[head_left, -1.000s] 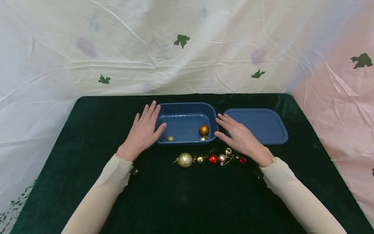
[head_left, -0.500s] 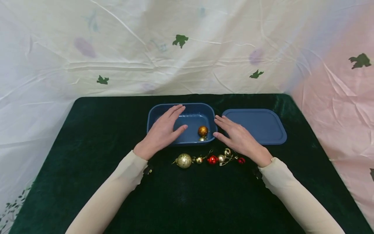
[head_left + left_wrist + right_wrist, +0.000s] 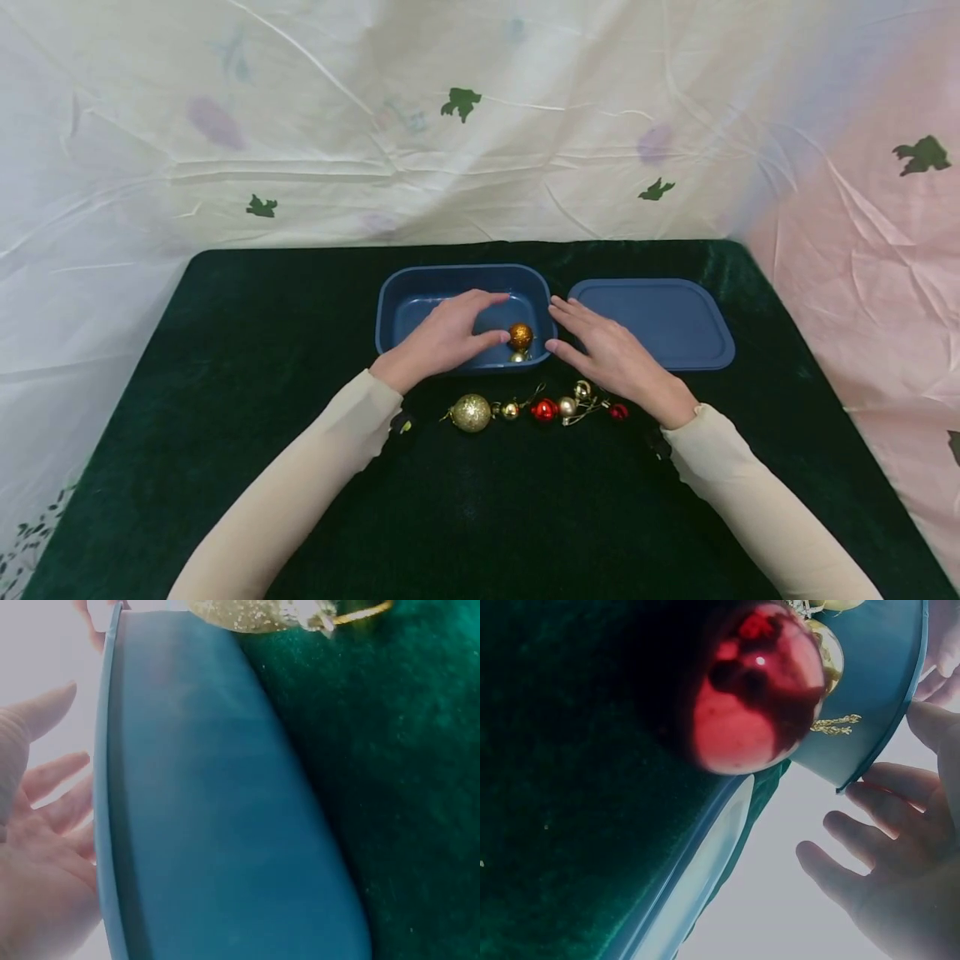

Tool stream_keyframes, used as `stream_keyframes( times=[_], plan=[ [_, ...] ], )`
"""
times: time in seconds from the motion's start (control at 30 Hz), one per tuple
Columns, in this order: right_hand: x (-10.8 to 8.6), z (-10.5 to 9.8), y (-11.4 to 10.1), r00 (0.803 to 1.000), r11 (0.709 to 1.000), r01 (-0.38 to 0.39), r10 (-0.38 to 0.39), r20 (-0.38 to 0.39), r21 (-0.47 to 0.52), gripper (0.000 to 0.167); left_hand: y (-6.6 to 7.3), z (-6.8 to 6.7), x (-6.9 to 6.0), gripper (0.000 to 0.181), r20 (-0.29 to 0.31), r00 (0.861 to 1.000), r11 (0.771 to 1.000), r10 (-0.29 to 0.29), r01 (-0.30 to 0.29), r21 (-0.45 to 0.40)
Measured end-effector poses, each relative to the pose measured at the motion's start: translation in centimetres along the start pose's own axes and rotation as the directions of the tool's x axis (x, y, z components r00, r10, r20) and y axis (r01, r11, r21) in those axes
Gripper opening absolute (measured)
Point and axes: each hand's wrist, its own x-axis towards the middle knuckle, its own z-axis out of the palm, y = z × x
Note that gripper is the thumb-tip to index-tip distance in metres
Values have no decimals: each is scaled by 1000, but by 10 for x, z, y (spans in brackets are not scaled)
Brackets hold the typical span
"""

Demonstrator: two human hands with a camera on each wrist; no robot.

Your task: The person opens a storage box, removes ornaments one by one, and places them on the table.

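Head view: left hand [image 3: 450, 333] reaches over the near rim into the blue box [image 3: 393, 312], fingers extended and thumb held apart from them. The thumb tip lies at the edge of the orange glitter ball [image 3: 521, 336]; whether it touches cannot be told. The hand and wrist cover much of the box floor and part of the near rim. A small gold ball [image 3: 519, 357] sits in the near right corner, its lower part hidden by the front wall. Right hand [image 3: 611, 350] is spread, holding nothing, fingertips at the box's right end; its palm overlaps the near left corner of the blue lid [image 3: 660, 321], which lies flat beside the box. In front of the box, a row on the green cloth [image 3: 465, 517]: large gold glitter ball [image 3: 472, 413], gold bead [image 3: 510, 411], red ball [image 3: 544, 410], pale and shiny gold balls among tangled gold cords, and a small dark red ball [image 3: 618, 412]. Left wrist view: the large glitter ball is cut off at the top; the front wall hides the box contents. Right wrist view: the right hand runs off the edge, background washed out.
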Motion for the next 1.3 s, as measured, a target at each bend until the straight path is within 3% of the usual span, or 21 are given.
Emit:
stream_keyframes(
  times=[0.23,0.63,1.03,1.3],
  plan=[
    [0,0,1,1000,1000,-2,2,4,8,70,0,6,14,54,75,997,999,-24,28,-47],
    [-2,-1,0,1000,1000,10,-10,-7,18,68,-1,13,31,51,140,989,994,-39,53,-96],
    [-2,0,0,1000,1000,14,-14,-12,17,67,2,22,41,46,170,985,999,-35,41,-32],
    [-2,0,0,1000,1000,18,-18,-17,17,67,-2,26,45,46,189,981,998,-40,47,-34]
  ],
)
